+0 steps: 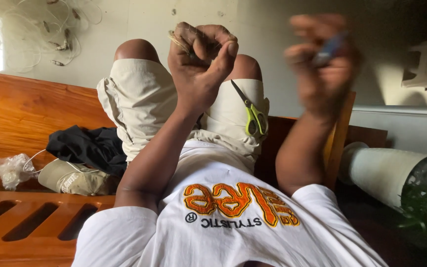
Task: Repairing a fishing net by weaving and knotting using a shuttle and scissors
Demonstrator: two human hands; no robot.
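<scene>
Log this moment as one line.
left hand: fist on thin strand | right hand: blurred, gripping small blue object | scissors: on lap | bench: cap, dark cloth

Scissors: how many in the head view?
1. The yellow-handled scissors lie on the person's lap, on the beige shorts, below the left hand and beside the blurred right hand. More could be hidden under the dark cloth on the wooden bench.

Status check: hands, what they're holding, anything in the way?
Left hand fisted on thin pale strands. Right hand blurred, pinching small blue object. Scissors on lap, apart.
</scene>
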